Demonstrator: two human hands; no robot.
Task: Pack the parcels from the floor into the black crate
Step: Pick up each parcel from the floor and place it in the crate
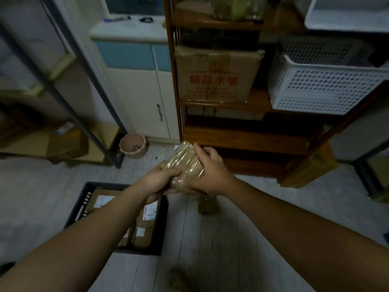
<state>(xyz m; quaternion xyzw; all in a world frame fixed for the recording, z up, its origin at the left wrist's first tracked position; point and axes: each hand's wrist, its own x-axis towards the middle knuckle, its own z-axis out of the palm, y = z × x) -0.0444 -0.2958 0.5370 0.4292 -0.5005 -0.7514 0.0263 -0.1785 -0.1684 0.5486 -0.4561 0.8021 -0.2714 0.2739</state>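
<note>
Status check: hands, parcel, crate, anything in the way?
Left hand and right hand both grip the taped parcel, off the floor. Black crate part filled, lower left. Second parcel on floor beneath; nothing blocking.

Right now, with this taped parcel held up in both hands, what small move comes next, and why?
Probably carry the taped parcel left and down over the black crate and lower it in. The left grip and right grip both hold it off the floor, right of the crate, which already holds labelled parcels.
</note>
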